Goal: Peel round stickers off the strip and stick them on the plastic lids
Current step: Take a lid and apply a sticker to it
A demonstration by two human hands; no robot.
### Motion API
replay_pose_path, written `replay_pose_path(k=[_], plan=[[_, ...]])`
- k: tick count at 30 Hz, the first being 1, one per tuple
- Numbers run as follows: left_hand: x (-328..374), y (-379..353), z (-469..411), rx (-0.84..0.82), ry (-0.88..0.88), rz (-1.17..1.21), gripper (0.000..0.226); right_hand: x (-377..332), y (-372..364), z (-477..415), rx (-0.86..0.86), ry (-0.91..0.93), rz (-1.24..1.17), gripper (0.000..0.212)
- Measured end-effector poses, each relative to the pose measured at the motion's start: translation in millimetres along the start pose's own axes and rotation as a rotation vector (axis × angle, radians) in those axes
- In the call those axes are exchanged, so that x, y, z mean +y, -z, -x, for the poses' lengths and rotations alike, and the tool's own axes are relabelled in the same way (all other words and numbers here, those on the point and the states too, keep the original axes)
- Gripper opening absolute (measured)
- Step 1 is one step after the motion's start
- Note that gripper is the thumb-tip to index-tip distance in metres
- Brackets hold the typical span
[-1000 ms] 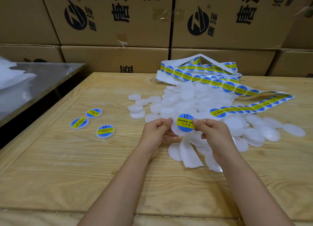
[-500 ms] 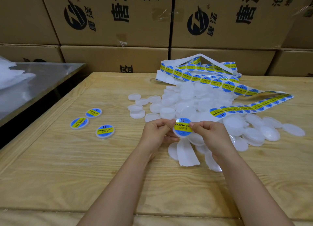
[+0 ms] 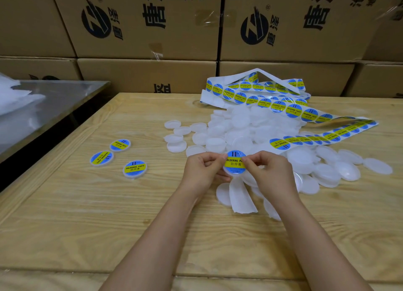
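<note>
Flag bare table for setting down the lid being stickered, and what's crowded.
Bare wood lies between the three labelled lids and the left hand, and along the near table edge left of the forearms. Crowded: the plain-lid pile and sticker strip, behind both hands and right of the right hand.

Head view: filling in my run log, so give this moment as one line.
step: sticker on lid | left hand: holds lid | right hand: pinches sticker edge | finished: three labelled lids

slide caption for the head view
Left hand and right hand hold a soldering paste sticker against a plastic lid.
</note>
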State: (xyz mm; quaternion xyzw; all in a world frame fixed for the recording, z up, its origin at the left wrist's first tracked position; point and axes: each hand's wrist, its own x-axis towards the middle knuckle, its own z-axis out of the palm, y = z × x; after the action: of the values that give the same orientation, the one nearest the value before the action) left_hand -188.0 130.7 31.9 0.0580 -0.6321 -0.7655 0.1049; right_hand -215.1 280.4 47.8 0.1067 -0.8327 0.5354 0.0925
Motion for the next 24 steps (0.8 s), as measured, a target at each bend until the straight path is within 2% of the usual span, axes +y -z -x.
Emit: replay_pose_path(k=[10,14,19,24], plan=[[-5.1,-2.3,-2.6,0.034,0.013,0.048,0.015,-1.1,-12.0,9.6,0.163,0.203,0.198,0.009],[-7.3,-2.6,-2.4,0.031,0.021,0.058,0.017,-0.1,-11.9,7.7,0.172,0.144,0.077,0.021],[-6.2,-3.0,-1.4,-0.004,0.001,0.094,0.016,5.5,-16.7,5.9,0.207,0.125,0.002,0.003],[-5.5,-5.8,1.4,-0.073,-0.012,0.081,0.012,3.1,-23.2,5.5,0.307,0.046,-0.106,0.025]])
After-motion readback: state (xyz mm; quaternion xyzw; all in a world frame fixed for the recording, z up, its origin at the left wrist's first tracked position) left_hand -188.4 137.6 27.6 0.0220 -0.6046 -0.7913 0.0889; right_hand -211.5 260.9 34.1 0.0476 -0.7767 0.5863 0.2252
